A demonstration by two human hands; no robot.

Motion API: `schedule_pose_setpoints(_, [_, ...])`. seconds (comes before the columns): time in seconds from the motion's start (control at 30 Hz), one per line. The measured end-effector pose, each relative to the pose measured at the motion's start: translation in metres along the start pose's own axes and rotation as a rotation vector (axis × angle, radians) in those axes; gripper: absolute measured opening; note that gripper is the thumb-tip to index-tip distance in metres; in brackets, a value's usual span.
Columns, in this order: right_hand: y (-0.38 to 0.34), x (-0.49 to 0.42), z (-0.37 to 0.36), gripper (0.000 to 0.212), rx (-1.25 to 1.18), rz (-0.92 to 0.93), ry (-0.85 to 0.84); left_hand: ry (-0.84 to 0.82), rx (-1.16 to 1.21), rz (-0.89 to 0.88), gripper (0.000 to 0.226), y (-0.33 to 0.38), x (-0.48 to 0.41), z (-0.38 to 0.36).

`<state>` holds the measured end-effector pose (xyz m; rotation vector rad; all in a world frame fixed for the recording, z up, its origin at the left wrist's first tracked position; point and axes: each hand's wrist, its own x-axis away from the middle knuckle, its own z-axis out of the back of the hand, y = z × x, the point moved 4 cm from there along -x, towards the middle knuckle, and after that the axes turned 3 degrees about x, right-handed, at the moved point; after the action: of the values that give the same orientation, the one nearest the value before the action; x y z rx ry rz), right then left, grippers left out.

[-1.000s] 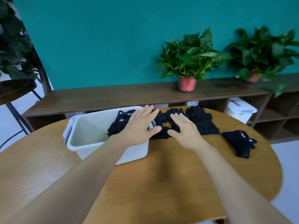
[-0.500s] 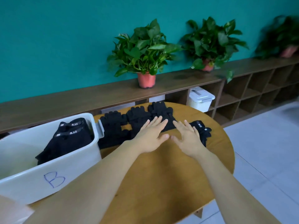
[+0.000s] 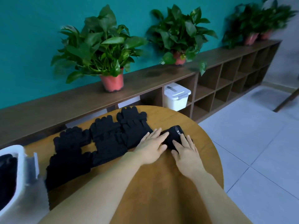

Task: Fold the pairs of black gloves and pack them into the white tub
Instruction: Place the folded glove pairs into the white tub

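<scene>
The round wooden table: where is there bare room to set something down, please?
Bare wood shows between the forearms on the round wooden table, and at its far edge behind the folded black glove pair. Crowded: flat black knitted gloves fill the stretch to the white plastic tub.

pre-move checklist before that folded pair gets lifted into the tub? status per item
1. Both hands on the folded glove pair: ok. The left hand and right hand lie on it.
2. Grip closed round it: not ok. The fingers are straight and nothing is pinched.
3. Pair free of the flat gloves: cannot tell. The left hand covers the gap.
4. Pair wholly on the table: ok.
5. Room in the white tub: cannot tell. It is mostly out of frame, with black gloves inside.
</scene>
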<state>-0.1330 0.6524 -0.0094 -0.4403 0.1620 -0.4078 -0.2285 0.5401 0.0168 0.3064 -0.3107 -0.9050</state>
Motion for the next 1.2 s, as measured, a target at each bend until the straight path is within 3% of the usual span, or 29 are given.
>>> schedule_pose_setpoints(0.2, [0.012, -0.007, -0.007, 0.043, -0.104, 0.052, 0.092, -0.059, -0.008, -0.026, 0.053, 0.0, -0.037, -0.014])
schedule_pose_setpoints(0.43, [0.013, 0.006, -0.005, 0.04, -0.124, 0.109, 0.062, -0.058, 0.003, 0.038, 0.053, -0.011, -0.019, -0.031])
schedule_pose_setpoints(1.2, [-0.104, 0.13, -0.055, 0.042, -0.38, 0.397, -0.296, 0.059, -0.091, 0.276, 0.056, -0.051, 0.25, -0.045])
